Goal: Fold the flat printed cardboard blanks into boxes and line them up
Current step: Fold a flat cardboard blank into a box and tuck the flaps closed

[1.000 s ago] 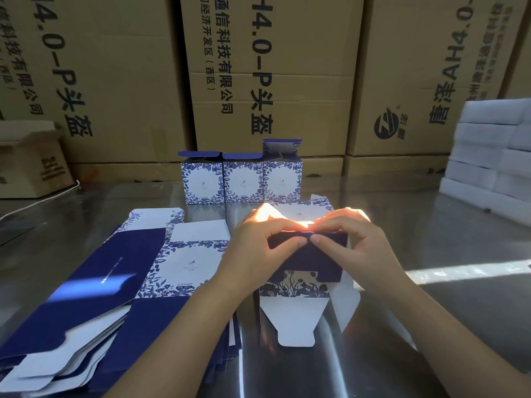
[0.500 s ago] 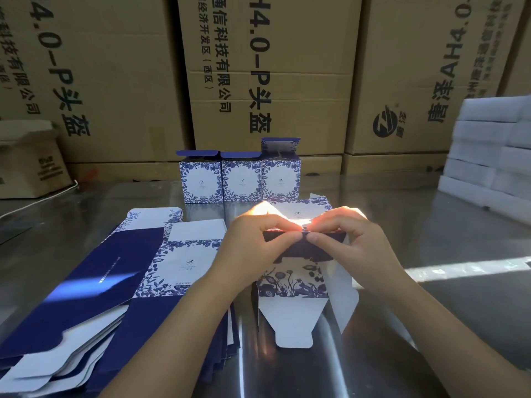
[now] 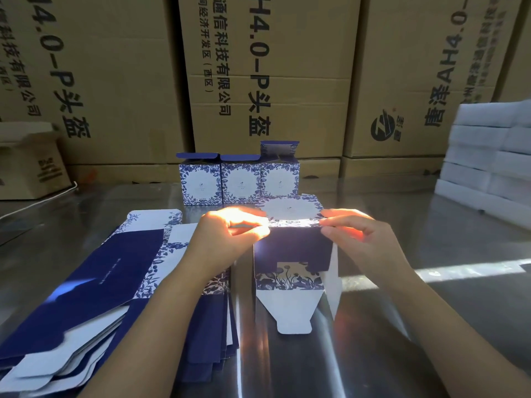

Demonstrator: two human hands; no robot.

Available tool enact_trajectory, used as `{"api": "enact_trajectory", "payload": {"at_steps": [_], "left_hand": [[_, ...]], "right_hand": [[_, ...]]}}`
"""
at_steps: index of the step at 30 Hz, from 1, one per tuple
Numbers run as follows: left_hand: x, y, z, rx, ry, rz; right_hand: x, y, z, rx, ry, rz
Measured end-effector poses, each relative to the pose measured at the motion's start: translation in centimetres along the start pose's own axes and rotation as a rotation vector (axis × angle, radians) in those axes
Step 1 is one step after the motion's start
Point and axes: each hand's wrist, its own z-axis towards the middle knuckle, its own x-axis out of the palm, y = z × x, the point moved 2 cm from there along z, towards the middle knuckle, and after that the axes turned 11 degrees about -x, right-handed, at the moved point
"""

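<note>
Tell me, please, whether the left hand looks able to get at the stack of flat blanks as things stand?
Probably yes: the stack of flat blanks lies right beneath the left forearm with nothing between, though the left hand pinches the half-folded box and would have to release it first.

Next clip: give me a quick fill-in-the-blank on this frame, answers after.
1. ___ finished boxes stand in a row at the back.
2. Only the ___ one has its lid standing up.
3. The blanks lie ___ of the half-folded box.
4. That box is pinched by ___ hands, the left hand and the right hand.
Missing: three; rightmost; left; both.
</note>
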Motion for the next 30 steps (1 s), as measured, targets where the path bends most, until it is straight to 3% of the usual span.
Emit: {"api": "enact_trajectory", "payload": {"at_steps": [7, 15, 23, 30], "left_hand": [[0.29, 0.11, 0.26, -0.096, -0.091, -0.033], [0.45, 0.13, 0.24, 0.002, -0.114, 0.115], [0.33, -0.11, -0.07, 0.071, -0.064, 0.065], [0.57, -0.25, -0.30, 0.106, -0.084, 0.093]], "right_hand": [[0.06, -0.38, 0.04, 0.029, -0.009, -0.046], [0.33, -0.64, -0.05, -0.005, -0.036, -0.162], [0.26, -0.47, -0.51, -0.162, -0.113, -0.265], [0.21, -0.65, -0.39, -0.172, -0.105, -0.287]]}}
